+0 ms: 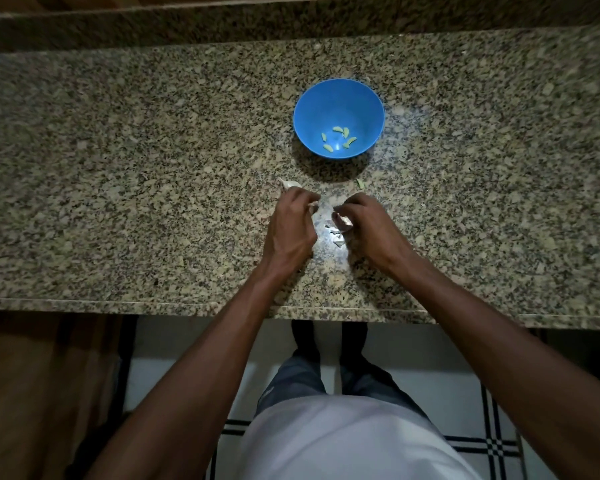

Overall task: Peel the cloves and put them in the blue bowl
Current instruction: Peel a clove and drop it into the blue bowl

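The blue bowl (338,98) stands on the granite counter (136,150) beyond my hands, with several pale peeled cloves (340,138) on its bottom. My left hand (293,226) has its fingers curled round a pale bit of garlic (313,206) at its fingertips. My right hand (369,225) pinches a white garlic clove (343,220). The two hands are a little apart, both just above the counter. An unpeeled white garlic piece (289,184) lies right beyond my left hand.
Scraps of white garlic skin (335,233) lie on the counter between my hands. One small greenish bit (360,182) sits in front of the bowl. The counter's front edge (187,303) runs below my wrists; a raised ledge (291,19) closes the back.
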